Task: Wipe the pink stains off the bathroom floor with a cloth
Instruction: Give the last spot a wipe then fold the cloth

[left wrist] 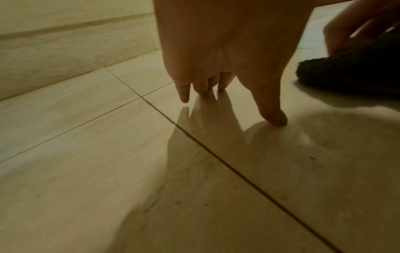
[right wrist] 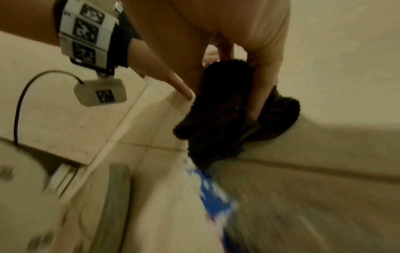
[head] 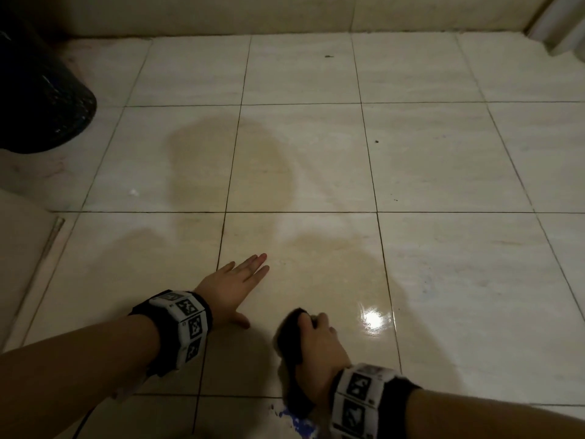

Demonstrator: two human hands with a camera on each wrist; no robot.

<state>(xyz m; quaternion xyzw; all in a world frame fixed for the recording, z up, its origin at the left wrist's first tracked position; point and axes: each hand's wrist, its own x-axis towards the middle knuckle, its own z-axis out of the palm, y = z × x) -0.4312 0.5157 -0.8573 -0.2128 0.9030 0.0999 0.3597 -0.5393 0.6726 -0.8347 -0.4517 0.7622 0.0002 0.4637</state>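
Cloth [head: 292, 350], dark, bunched under right hand [head: 318, 353], fingers curled round it, pressed on floor [head: 443, 172]. Left hand [head: 234, 288] just beside, flat, fingers straight.

Dark round bin [head: 41, 99] at far left, standing by the wall [head: 221, 14]. White & blue patterned fabric [head: 299, 421] at near edge, centre-right. Metal strip [head: 52, 236] along left side. White door frame [head: 560, 23] in far right corner.

The cloth [head: 292, 340] is dark and fuzzy, the floor [head: 443, 172] cream tile with dark grout lines.
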